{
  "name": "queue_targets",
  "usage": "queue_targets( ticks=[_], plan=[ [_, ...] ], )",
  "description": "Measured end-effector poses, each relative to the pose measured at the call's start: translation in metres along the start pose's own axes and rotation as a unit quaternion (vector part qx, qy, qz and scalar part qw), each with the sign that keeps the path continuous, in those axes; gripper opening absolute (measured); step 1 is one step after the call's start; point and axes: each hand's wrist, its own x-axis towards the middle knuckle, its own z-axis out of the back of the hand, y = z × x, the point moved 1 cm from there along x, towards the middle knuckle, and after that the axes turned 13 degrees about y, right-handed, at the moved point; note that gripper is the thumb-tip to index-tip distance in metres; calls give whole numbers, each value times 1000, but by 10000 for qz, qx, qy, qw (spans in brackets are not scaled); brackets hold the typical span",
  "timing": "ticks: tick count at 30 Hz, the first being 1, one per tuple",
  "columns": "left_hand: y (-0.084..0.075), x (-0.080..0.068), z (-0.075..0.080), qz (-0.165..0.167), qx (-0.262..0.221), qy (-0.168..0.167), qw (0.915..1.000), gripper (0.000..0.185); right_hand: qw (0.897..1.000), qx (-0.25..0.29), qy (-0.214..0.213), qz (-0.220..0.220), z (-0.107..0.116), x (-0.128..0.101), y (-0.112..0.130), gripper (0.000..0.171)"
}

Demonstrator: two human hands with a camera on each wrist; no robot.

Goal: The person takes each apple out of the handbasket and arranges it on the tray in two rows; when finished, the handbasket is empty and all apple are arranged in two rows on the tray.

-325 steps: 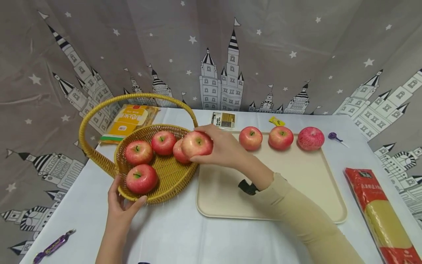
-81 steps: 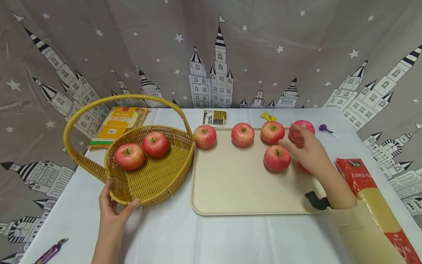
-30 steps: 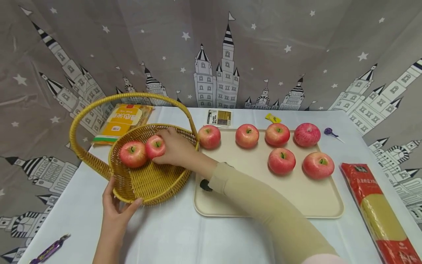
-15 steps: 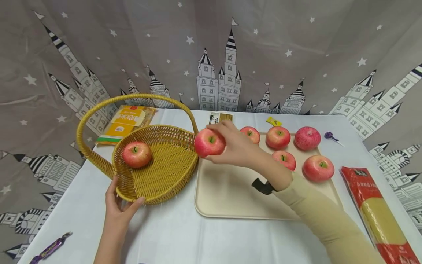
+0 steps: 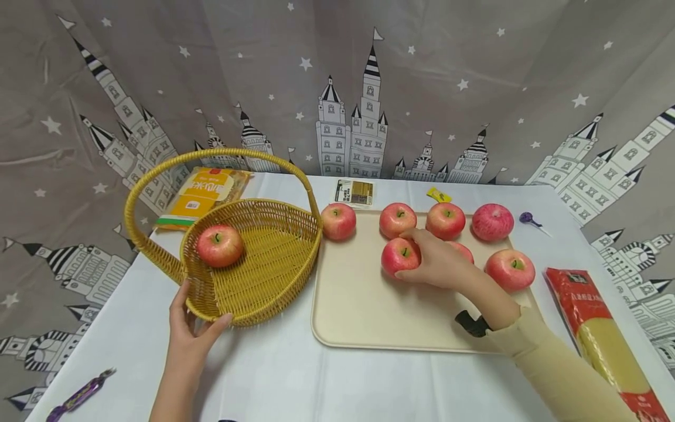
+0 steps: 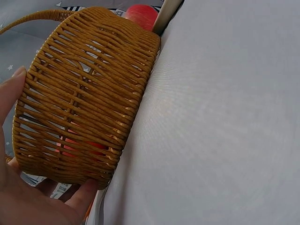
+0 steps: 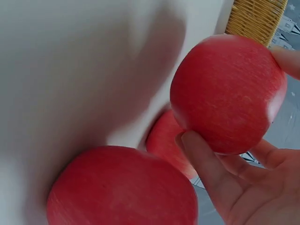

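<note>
My right hand point(image 5: 437, 261) pinches a red apple point(image 5: 399, 257) over the cream tray point(image 5: 364, 319); in the right wrist view thumb and fingers grip the apple point(image 7: 227, 93) from its sides. Several apples line the tray's far side, including an apple point(image 5: 338, 221) near the basket and a darker, streaked apple point(image 5: 493, 222). Another apple point(image 5: 509, 269) sits at the right, and one is partly hidden behind my right hand. My left hand point(image 5: 191, 340) holds the near left side of the woven basket point(image 5: 263, 293), thumb and fingers spread on its wall. One apple point(image 5: 220, 246) lies inside the basket.
A yellow food packet point(image 5: 203, 196) lies behind the basket, whose tall handle point(image 5: 227, 152) arches above it. A small card packet point(image 5: 354, 192), a yellow sweet point(image 5: 439, 194) and a purple lollipop point(image 5: 529, 218) lie farther back. A red packet point(image 5: 606, 334) is at right, a purple wrapped sweet point(image 5: 79, 394) front left.
Apples have passed from basket to tray. Within the last second my right hand has lifted one from the basket and carried it right, over the tray. My left hand stays at the basket.
</note>
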Motion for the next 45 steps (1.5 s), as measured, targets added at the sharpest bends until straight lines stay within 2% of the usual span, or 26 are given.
queue_targets(
  ticks=[6, 17, 25, 30, 34, 39, 42, 45],
  plan=[
    [0, 0, 0, 35, -23, 16, 10000, 103, 9999, 88, -46, 101, -6, 2, -2, 72],
    [0, 1, 0, -67, -51, 37, 10000, 102, 9999, 61, -29, 139, -13, 6, -1, 79],
    [0, 2, 0, -54, -55, -17, 10000, 103, 9992, -385, 103, -99, -10, 7, 3, 80],
    [-1, 1, -1, -74, -76, -24, 9999, 102, 9985, -517, -175, 28, -8, 9, 12, 83],
    [-2, 0, -1, -102, -112, -11, 9999, 102, 9974, -316, -525, 367, -7, 15, 27, 85],
    [-2, 1, -1, -132, -128, 15, 9998, 102, 9902, 60, -826, 1128, -11, 28, 60, 83],
    [-2, 1, -1, -134, -138, 8, 9998, 101, 9852, 135, -802, 1506, -19, 39, 88, 78],
    [-2, 1, -2, -133, -129, -9, 9998, 101, 9818, 126, -578, 1806, -34, 54, 117, 82]
  ],
)
